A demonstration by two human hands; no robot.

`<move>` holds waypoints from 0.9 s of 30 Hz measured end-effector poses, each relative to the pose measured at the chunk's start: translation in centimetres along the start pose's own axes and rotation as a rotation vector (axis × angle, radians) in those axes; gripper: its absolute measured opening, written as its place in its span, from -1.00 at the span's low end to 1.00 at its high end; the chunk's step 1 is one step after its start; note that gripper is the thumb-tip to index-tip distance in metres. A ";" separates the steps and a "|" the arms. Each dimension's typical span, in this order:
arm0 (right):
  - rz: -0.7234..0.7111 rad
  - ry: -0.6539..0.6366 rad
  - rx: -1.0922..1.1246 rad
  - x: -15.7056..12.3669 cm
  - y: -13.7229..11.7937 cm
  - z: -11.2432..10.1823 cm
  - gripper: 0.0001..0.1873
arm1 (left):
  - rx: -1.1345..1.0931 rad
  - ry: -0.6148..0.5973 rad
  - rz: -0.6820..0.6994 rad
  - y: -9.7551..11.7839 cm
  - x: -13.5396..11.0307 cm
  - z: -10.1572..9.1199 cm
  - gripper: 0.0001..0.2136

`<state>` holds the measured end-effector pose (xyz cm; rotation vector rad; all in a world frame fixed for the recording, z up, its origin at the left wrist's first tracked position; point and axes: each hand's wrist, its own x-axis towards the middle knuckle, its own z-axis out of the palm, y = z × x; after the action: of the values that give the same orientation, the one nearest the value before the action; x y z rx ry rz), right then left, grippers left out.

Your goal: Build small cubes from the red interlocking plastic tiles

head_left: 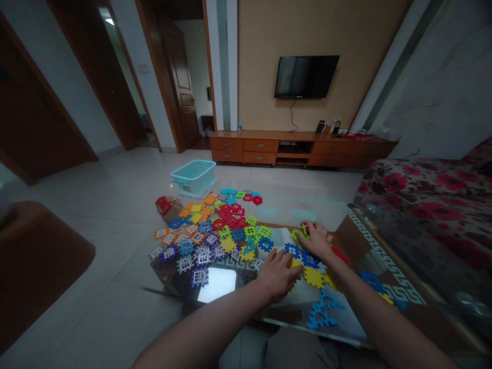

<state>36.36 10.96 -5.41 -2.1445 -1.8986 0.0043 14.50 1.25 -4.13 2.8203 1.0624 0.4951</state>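
A heap of colourful interlocking plastic tiles [215, 225] covers the far half of a glass coffee table [346, 328]. My left hand [277, 274] lies on the table near me, fingers curled over a yellow tile [314, 278] and touching blue ones. My right hand [317, 238] sits just beyond it, pinching a green tile [298, 234] with a red piece beside its fingers. Blue triangular tiles [321, 312] lie close to the table's near edge.
A light blue plastic tub [193, 177] stands on the tiled floor past the table. A flowered sofa [430, 205] runs along the right. A wooden TV cabinet [300, 148] and wall TV [305, 77] are at the back; a brown stool [34, 251] is at left.
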 end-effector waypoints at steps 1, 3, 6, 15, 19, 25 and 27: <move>-0.004 0.003 0.006 0.1 -0.1 0.1 -0.45 | 0.015 -0.001 0.003 0.0 0.1 0.0 -0.68; -0.013 0.002 0.018 0.3 -0.2 0.1 -0.49 | 0.048 0.003 0.005 0.2 0.2 -0.2 -0.70; -0.023 -0.005 0.022 0.4 -0.3 0.3 -0.53 | 0.053 0.027 -0.011 0.8 0.5 -0.6 -0.67; -0.018 0.003 0.010 1.3 -0.3 1.2 -0.50 | -0.082 -0.034 0.268 4.0 0.6 -0.6 -0.27; -0.076 -0.014 0.011 1.7 -0.6 1.3 -0.66 | -0.055 -0.044 0.300 4.4 0.8 -0.1 -0.46; -0.179 -0.033 0.045 2.1 -0.8 1.3 -0.77 | 0.008 -0.023 0.262 3.7 1.4 -0.2 -0.63; -0.182 -0.031 0.048 2.2 -0.9 1.2 -0.76 | 0.027 -0.031 0.254 3.4 1.5 -0.2 -0.65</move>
<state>35.52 13.41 -5.95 -1.9453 -2.0823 0.0470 17.62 -0.34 -2.87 2.9922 0.7129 0.4572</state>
